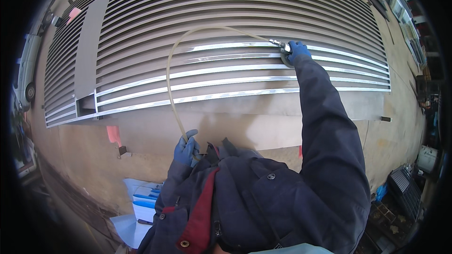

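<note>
A large louvered metal panel (245,69) lies flat in front of me, with long parallel slats. The slats nearest me shine bright, while those farther off are dull grey-brown. My right hand (299,51), in a blue glove, reaches far out and grips a small air grinder (286,58) with a round disc. That disc sits at the edge of the bright slats; whether it touches them I cannot tell. From the tool's silver fitting a clear yellowish air hose (169,68) arches left and back to me. My gloved left hand (186,149) is closed round this hose near my chest.
Pink pieces (113,134) show at the panel's near edge. Light blue sheets (136,207) with blue strips lie at lower left. A pale vehicle (29,66) stands far left. On the right are a white container (427,158) and a dark ribbed object (406,184).
</note>
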Demonstrator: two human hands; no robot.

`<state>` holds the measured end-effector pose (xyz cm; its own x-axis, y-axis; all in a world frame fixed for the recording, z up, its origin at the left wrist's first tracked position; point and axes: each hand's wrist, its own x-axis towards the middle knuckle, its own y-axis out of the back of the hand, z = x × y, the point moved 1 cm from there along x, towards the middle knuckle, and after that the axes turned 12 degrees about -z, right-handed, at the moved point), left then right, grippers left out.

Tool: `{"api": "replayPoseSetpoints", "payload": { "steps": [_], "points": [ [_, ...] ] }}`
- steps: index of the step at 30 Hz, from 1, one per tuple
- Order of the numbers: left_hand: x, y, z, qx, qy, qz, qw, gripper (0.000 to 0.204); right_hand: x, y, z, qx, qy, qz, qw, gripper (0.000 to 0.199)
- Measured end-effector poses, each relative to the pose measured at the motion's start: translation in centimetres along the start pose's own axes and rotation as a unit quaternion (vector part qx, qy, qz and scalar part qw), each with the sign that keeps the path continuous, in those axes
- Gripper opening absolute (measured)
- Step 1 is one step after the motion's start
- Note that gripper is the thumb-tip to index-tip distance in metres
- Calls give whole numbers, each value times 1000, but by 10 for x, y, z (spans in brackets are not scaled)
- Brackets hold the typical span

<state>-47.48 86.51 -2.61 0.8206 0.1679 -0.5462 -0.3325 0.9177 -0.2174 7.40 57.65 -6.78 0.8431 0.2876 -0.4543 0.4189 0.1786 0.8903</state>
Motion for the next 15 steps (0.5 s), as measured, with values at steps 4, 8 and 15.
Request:
{"api": "replayPoseSetpoints", "payload": {
  "steps": [4, 8, 15],
  "points": [
    [3, 1, 1, 1, 4, 14, 1000, 35, -17, -6, -30, -7, 34, -1, 999, 54],
    [7, 3, 2, -8, -14, 16, 1000, 35, -30, -7, -80, -16, 52, -12, 998, 52],
    [0, 15, -9, -54, -34, 57, 996, 35, -52, -9, -138, -19, 81, -4, 997, 51]
  ]
}}
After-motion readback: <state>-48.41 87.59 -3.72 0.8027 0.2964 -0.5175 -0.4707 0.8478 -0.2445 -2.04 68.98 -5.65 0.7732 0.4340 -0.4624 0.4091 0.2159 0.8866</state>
